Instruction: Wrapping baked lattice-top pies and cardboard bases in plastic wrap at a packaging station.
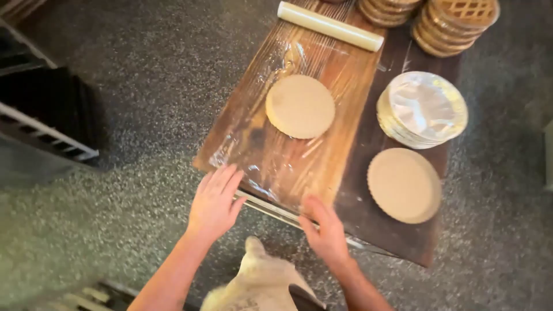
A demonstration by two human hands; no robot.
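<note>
Left hand [214, 201] flat, fingers [226, 175] spread and released, resting on near edge of clear plastic film [276, 155]. Right hand [326, 229] likewise loose, fingers extended onto film edge, grasping nothing. Film lies stretched over wooden board [345, 138] on dark desk [403, 236]. Round pale disc [299, 106] sits mid-film. Film roll [330, 26] at far end. Second disc [404, 185] right of board; wrapped stack [423, 109] beyond it; lattice tart stacks [455, 23] further back.

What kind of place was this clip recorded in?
Likely a bakery or pastry workshop: stacked lattice-topped tarts, a pile of foil pie tins, and a round tart base on cling film over a wooden board.
</note>
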